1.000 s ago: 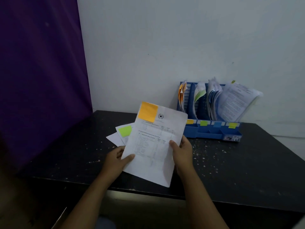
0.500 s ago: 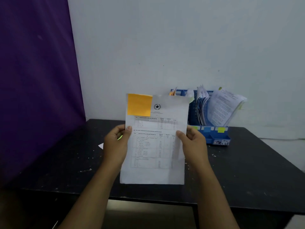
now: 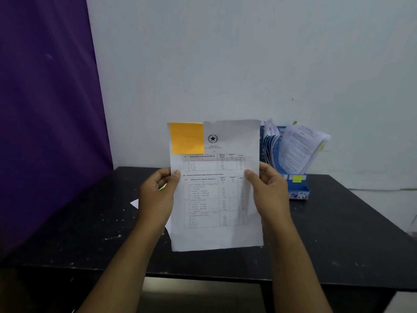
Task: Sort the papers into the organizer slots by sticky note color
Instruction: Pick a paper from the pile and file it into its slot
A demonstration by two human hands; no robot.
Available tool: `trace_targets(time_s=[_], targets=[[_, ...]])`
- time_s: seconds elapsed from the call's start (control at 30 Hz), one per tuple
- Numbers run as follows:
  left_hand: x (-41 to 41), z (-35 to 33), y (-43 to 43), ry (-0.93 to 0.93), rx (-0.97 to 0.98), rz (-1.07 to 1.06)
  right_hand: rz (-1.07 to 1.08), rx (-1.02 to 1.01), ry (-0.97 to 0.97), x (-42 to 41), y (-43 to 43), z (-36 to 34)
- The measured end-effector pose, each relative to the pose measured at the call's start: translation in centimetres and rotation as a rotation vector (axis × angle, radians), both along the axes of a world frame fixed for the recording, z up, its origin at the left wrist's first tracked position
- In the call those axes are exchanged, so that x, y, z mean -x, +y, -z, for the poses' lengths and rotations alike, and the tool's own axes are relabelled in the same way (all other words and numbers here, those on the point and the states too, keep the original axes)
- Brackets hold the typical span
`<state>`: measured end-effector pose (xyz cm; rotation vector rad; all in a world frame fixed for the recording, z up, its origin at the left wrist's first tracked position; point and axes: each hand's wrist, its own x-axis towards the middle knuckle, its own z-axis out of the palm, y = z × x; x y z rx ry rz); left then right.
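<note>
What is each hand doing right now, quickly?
Left hand: holding the paper with the orange sticky note by its left edge.
Right hand: holding the same paper by its right edge.

Black table (image 3: 338, 233) bears blue organizer (image 3: 299, 193), perhaps loose papers (image 3: 135, 203).

both forearms reach in from 6 o'clock, left hand (image 3: 158, 195) pinching the sheet (image 3: 216, 236) at its 9 o'clock edge, right hand (image 3: 269, 195) at 3 o'clock, thumbs on the front face
</note>
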<state>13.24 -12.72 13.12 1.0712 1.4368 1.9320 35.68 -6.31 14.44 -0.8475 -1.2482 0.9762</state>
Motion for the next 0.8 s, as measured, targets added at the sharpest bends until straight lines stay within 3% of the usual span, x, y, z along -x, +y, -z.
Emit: trace_targets(time_s=[0.33, 0.57, 0.8], targets=[[1.4, -2.4, -0.9, 0.238, 0.09, 0.127, 0.04, -0.009, -0.057, -0.9, 0.5, 0.7], [0.3, -4.5, 0.5, 0.177, 0.108, 0.073, 0.302, -0.029, -0.34, -0.6, 0.6, 2.0], [-5.0, -7.8, 2.4, 0.192, 0.065, 0.136, 0.34, -0.141, -0.663, 1.9, -2.6, 3.0]])
